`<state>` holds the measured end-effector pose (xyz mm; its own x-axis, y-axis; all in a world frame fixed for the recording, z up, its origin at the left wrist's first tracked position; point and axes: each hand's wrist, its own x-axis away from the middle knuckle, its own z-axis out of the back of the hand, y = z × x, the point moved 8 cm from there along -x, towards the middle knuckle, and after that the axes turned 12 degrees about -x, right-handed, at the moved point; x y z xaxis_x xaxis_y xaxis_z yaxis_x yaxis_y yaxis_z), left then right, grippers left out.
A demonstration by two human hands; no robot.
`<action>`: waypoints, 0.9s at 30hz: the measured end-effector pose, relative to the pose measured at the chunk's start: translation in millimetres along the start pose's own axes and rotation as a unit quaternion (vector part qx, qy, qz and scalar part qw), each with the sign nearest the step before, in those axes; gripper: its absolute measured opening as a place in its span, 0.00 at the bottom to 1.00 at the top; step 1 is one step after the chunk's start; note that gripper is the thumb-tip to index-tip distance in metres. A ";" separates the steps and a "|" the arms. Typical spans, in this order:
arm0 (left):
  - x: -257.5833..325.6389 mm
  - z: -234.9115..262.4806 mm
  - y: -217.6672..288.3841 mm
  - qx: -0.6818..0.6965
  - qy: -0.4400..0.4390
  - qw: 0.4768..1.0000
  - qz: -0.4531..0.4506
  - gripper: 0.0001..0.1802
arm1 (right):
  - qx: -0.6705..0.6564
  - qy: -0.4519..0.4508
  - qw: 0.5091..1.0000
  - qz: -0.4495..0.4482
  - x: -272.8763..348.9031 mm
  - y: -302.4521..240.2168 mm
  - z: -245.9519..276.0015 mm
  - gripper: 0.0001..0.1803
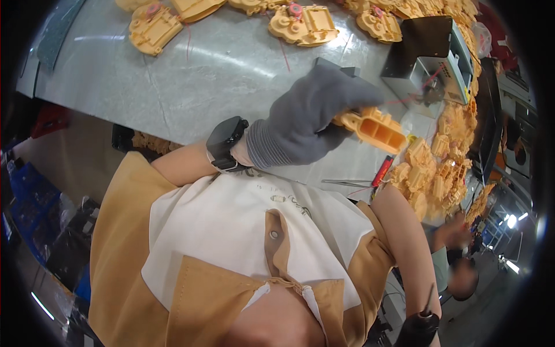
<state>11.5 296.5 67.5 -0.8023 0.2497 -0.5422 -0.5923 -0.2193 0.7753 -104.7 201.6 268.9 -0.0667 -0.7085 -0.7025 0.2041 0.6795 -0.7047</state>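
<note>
An orange plastic housing part [374,128], blocky with open rectangular cells at its end, is held right of centre in the frame, above the grey metal table [219,69]. It is gripped by the left hand [312,118], which is covered by a grey knitted glove and closed around the part's near end; a black watch [225,143] is worn at the wrist. The right hand [417,329] is seen only at the lower right edge, dark-gloved, and whether it is open or closed cannot be told. More orange parts [430,173] are heaped at the right, and others [303,24] are spread along the top edge. A grey metal box fixture [430,63] stands at the upper right, and a red-handled tool [383,170] lies just below the held part.
</note>
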 end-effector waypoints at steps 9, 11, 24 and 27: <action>93.5 122.4 15.2 -0.020 0.105 0.964 0.243 0.30 | -0.046 -0.053 0.997 0.043 20.5 29.1 2.1 0.09; 183.0 183.8 4.3 0.136 0.320 0.854 0.387 0.26 | -0.059 -0.059 0.994 0.065 24.5 31.4 6.6 0.09; 131.8 246.0 -23.5 -0.523 0.243 0.765 0.288 0.37 | -0.068 -0.057 0.991 0.095 31.1 30.0 9.6 0.08; 79.2 210.9 -70.2 -0.593 0.028 0.741 0.313 0.34 | -0.062 -0.050 0.991 0.112 36.2 17.0 10.7 0.08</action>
<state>5.3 530.6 38.4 -0.9296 -0.2840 -0.2350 0.2755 -0.9588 0.0692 -93.3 185.5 232.5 0.0647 -0.5486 -0.8336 0.0801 0.8355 -0.5436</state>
